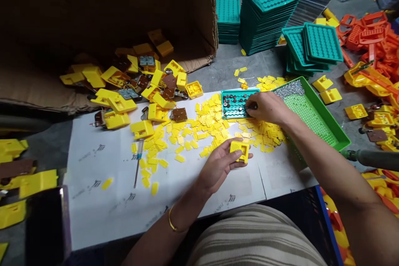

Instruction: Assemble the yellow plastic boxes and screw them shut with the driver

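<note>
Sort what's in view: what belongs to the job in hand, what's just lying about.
Apparently in the job:
yellow casing, held by the left hand;
teal tray of small dark parts, right hand at it.

Apparently just lying about:
screwdriver;
stacked teal trays;
orange parts;
cardboard box.

A large brown cardboard box (109, 0) is gaping at upper left; right of it, a tall stack of teal rectangular plastic trays (264, 20) is standing, while orange plastic parts (370, 35) are lying heaped at far right.

Head-worn view, looking forward and down, near the white worktop (106, 216)
</note>
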`<state>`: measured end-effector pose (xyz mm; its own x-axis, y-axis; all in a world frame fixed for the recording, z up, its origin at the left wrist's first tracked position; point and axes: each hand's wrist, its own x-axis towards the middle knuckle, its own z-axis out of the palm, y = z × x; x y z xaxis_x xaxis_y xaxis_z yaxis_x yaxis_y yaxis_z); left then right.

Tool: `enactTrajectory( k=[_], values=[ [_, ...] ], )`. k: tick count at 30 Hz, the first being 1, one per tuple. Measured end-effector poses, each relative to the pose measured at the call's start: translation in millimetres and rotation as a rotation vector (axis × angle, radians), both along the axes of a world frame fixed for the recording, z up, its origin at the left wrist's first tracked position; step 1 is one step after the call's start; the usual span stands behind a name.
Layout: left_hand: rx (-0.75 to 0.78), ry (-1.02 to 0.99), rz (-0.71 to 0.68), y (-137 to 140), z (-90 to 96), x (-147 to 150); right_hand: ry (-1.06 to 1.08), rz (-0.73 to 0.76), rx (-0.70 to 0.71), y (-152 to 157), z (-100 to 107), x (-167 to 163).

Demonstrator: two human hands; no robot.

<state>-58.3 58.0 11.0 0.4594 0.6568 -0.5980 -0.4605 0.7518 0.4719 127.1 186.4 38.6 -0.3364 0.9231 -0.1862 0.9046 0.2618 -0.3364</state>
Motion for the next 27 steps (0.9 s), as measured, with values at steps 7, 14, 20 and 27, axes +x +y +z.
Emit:
enactTrajectory(
  k=[7, 14, 20, 27],
  values=[
    [0.005, 0.039, 0.182, 3.3, -0.1, -0.9, 0.642, 0.013, -0.106, -62.2, 16.1, -5.5],
    [0.076, 0.108, 0.247, 0.4, 0.4, 2.0, 0.261, 0.132, 0.247, -105.6, -4.3, -31.8],
    [0.137, 0.184, 0.254, -4.6, -3.5, 4.6, 0.082, 0.105, 0.193, -108.9, -0.9, -31.1],
    [0.137, 0.132, 0.153, -5.2, -4.5, 1.8, 0.330, -0.012, -0.078, -100.5, 9.5, -25.6]
  ],
)
